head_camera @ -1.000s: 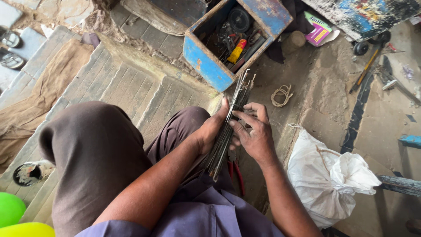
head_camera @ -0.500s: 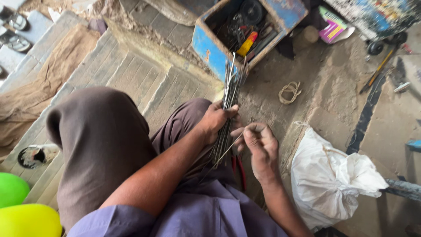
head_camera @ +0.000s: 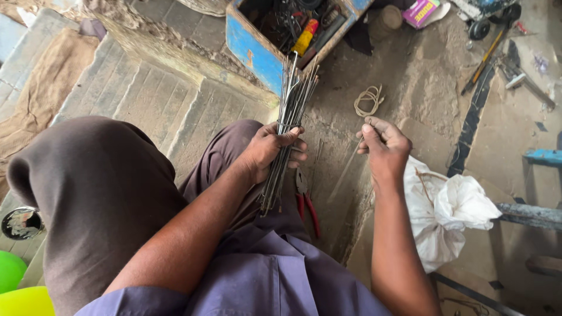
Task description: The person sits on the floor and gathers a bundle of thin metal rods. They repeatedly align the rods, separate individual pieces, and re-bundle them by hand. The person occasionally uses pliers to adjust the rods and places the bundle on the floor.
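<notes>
Gripping rod bundle left hand; right hand pinching single rod apart.

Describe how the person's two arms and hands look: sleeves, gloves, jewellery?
Both forearms are bare. The left hand and right hand wear no gloves, rings or watch that show. Short purple-grey cloth sleeves begin near the elbows.

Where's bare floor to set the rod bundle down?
Bare dirt between the cord coil and the white sack, and the stone slabs left of the blue toolbox. Crowded: by the pliers, and top right among tools.
</notes>
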